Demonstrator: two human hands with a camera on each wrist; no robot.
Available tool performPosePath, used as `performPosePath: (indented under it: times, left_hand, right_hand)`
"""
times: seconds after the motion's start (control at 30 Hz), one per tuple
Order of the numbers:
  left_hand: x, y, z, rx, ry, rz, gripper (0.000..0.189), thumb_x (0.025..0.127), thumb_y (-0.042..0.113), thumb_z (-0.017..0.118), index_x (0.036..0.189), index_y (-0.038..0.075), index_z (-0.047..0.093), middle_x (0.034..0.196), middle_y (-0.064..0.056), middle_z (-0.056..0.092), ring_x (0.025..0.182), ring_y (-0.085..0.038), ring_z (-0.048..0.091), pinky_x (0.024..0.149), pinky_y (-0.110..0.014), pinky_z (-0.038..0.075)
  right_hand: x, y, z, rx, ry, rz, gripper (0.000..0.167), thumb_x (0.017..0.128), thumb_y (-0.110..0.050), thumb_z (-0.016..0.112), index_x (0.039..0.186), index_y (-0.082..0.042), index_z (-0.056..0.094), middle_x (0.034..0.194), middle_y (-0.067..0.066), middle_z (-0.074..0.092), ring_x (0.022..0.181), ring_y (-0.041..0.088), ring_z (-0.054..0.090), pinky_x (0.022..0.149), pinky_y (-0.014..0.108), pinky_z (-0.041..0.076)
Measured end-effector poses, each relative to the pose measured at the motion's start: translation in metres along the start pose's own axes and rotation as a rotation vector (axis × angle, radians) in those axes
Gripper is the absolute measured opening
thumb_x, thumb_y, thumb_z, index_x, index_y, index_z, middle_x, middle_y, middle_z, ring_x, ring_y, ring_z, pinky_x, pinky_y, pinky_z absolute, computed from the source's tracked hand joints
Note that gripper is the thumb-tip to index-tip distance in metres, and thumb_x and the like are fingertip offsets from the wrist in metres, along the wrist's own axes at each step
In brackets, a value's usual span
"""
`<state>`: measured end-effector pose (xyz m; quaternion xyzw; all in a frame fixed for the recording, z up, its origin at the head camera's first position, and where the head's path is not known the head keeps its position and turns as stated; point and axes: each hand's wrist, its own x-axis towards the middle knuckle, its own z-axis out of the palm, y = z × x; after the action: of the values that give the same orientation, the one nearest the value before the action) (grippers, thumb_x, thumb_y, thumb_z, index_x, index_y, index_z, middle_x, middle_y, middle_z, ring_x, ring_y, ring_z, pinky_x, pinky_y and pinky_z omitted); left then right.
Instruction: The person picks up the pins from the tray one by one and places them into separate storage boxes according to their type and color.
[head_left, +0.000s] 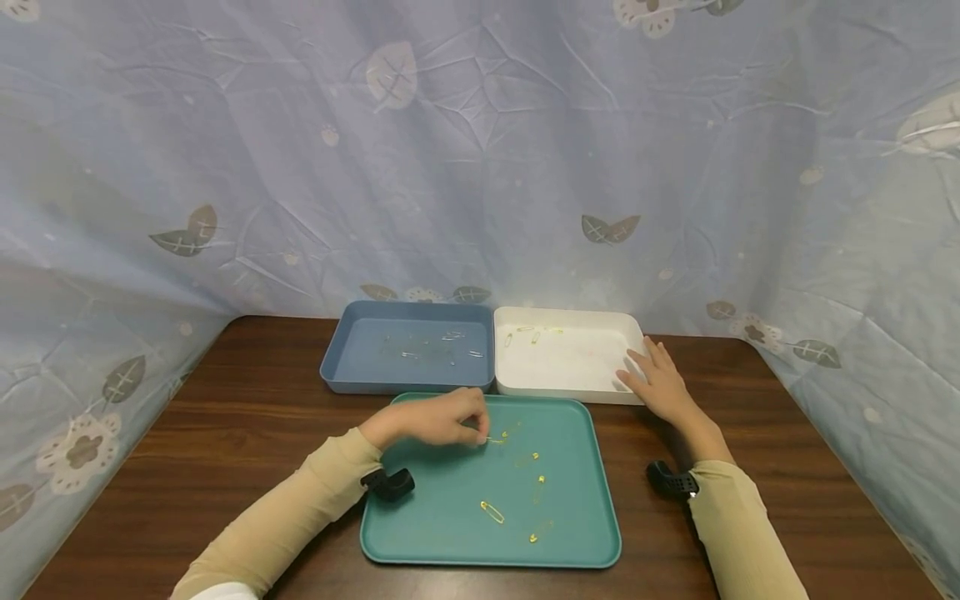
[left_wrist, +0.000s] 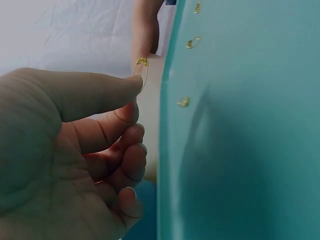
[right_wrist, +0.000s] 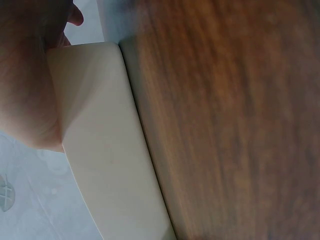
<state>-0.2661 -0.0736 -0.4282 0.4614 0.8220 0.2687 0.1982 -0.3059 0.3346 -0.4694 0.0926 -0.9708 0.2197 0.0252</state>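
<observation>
My left hand [head_left: 450, 419] is over the upper part of the teal tray [head_left: 435, 533], pinching a gold safety pin [left_wrist: 143, 63] between thumb and index finger, its clasp end sticking out past the fingertips. Several more gold safety pins [head_left: 492, 512] lie scattered on the teal tray. At the right end of the white tray [head_left: 570, 392], my right hand [head_left: 660, 385] rests on the rim with its fingers spread. Several gold pins [head_left: 536, 337] lie in the back left part of that white tray.
Left of the white tray stands a blue tray [head_left: 408, 387] with several silver safety pins [head_left: 453, 336] in it. Both stand behind the teal tray on a dark wooden table [head_left: 247, 392]. A patterned cloth [head_left: 480, 167] hangs behind and at the sides.
</observation>
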Motion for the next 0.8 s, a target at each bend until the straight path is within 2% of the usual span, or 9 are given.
performPosePath:
  times: [0.23, 0.37, 0.5, 0.67, 0.8]
  left_hand:
    - [0.011, 0.011, -0.012, -0.015, 0.002, 0.033, 0.012, 0.098, 0.014, 0.056, 0.095, 0.011, 0.067, 0.097, -0.002, 0.049, 0.088, -0.012, 0.036, 0.082, -0.025, 0.035]
    - [0.021, 0.014, -0.018, -0.016, 0.019, 0.081, 0.014, 0.097, 0.01, 0.056, 0.097, 0.005, 0.068, 0.093, -0.005, 0.047, 0.085, -0.013, 0.033, 0.08, -0.025, 0.032]
    - [0.032, 0.015, -0.022, 0.025, 0.056, 0.111, 0.013, 0.095, 0.009, 0.058, 0.096, 0.003, 0.07, 0.088, -0.004, 0.044, 0.081, -0.012, 0.031, 0.078, -0.025, 0.028]
    - [0.045, 0.015, -0.027, 0.048, 0.086, 0.125, 0.015, 0.095, 0.008, 0.056, 0.096, 0.003, 0.071, 0.089, -0.008, 0.049, 0.081, -0.014, 0.035, 0.079, -0.025, 0.031]
    - [0.055, 0.016, -0.033, 0.061, 0.099, 0.1, 0.015, 0.096, 0.009, 0.055, 0.096, 0.006, 0.07, 0.095, -0.008, 0.053, 0.089, -0.014, 0.041, 0.086, -0.027, 0.037]
  right_hand:
    - [0.001, 0.001, 0.002, 0.005, 0.01, -0.008, 0.068, 0.099, -0.044, 0.05, 0.145, 0.004, 0.039, 0.159, 0.03, 0.01, 0.146, 0.052, 0.004, 0.112, 0.073, 0.01]
    - [0.002, 0.002, 0.003, 0.012, 0.014, -0.009, 0.068, 0.099, -0.044, 0.05, 0.145, 0.004, 0.039, 0.159, 0.03, 0.01, 0.146, 0.053, 0.004, 0.112, 0.072, 0.009]
    - [0.002, 0.003, 0.003, 0.012, 0.004, -0.003, 0.068, 0.099, -0.044, 0.049, 0.146, 0.004, 0.038, 0.16, 0.03, 0.008, 0.147, 0.051, 0.002, 0.113, 0.071, 0.008]
    - [0.002, 0.004, 0.003, 0.015, 0.006, -0.001, 0.068, 0.099, -0.045, 0.049, 0.146, 0.004, 0.038, 0.16, 0.029, 0.008, 0.147, 0.05, 0.001, 0.112, 0.072, 0.008]
    - [0.003, 0.004, 0.004, 0.019, 0.014, -0.008, 0.068, 0.099, -0.045, 0.049, 0.145, 0.004, 0.039, 0.16, 0.03, 0.009, 0.147, 0.051, 0.002, 0.112, 0.073, 0.009]
